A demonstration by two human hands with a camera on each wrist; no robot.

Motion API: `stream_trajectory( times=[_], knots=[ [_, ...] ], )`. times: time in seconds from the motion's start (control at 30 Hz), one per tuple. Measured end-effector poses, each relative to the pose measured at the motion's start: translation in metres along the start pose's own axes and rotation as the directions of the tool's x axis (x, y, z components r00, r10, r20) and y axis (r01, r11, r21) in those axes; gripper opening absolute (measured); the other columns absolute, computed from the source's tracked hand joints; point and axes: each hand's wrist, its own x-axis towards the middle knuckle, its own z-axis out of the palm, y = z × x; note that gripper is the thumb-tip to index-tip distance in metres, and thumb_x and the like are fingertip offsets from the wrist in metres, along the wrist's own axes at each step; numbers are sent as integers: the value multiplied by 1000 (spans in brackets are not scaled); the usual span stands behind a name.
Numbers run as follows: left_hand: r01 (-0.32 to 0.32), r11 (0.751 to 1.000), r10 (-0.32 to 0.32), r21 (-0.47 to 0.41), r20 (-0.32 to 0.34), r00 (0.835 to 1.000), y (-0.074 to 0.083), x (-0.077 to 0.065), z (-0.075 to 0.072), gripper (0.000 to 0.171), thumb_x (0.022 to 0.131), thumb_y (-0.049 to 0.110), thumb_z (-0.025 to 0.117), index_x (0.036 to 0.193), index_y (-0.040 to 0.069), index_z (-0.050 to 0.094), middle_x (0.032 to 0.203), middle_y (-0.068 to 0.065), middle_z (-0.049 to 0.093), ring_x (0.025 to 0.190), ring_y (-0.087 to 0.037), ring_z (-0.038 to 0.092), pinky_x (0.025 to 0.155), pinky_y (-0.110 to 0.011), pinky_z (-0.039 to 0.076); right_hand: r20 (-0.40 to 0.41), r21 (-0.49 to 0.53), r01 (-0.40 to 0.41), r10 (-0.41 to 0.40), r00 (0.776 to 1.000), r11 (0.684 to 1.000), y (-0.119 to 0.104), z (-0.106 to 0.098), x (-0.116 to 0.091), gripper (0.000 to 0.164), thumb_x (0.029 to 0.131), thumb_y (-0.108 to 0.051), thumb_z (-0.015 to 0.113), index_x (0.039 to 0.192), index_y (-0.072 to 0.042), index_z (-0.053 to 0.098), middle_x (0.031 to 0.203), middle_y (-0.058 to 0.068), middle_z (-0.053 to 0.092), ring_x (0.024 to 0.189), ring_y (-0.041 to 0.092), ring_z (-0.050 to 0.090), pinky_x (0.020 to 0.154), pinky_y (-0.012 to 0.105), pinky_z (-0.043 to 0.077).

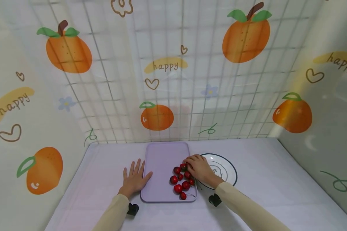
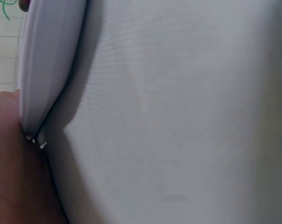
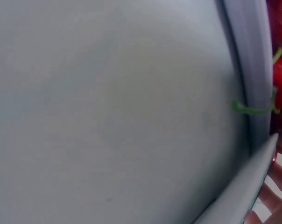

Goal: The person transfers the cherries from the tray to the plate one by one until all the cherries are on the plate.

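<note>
A lilac tray [image 1: 159, 170] lies on the table with several dark red cherries [image 1: 178, 188] gathered at its right side, some with green stems. My left hand [image 1: 134, 179] lies at the tray's left edge, fingers spread and straight, the thumb over the rim. In the left wrist view part of that hand [image 2: 15, 163] meets the tray's side [image 2: 52, 60]. Over the right rim, my right hand [image 1: 200, 170] has its fingers bent round a cherry [image 1: 183, 167] at the top of the group. Its palm hides part of the grip. Fingers [image 3: 271, 196] show beyond the plate's edge [image 3: 239, 191] in the right wrist view.
A white plate [image 1: 229, 165] with a dark rim stands right of the tray, partly beneath my right hand and forearm. A pale cloth covers the table [image 1: 266, 179]. Curtains printed with oranges [image 1: 157, 117] close off the back and both sides.
</note>
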Motion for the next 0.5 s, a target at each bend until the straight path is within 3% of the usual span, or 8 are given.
stream_trajectory(
  times=[0.27, 0.5],
  knots=[
    [-1, 1000, 1, 13, -9, 1000, 0, 3, 2, 86, 101, 71, 33, 166, 19, 14, 177, -5, 4, 164, -35, -3, 127, -67, -7, -12, -9, 5, -5, 1000, 1000, 2, 0, -2, 32, 94, -14, 70, 126, -13, 70, 129, 11, 67, 128, 32, 53, 113, 56, 43],
    [1, 1000, 0, 24, -10, 1000, 0, 1, 2, 85, 101, 70, 33, 166, 19, 16, 177, -6, 6, 164, -36, -1, 127, -67, -5, -71, -10, 19, -20, 997, 1000, 4, 6, -2, 24, 97, -12, 69, 120, -15, 72, 118, 8, 68, 118, 27, 56, 105, 50, 48]
  ],
)
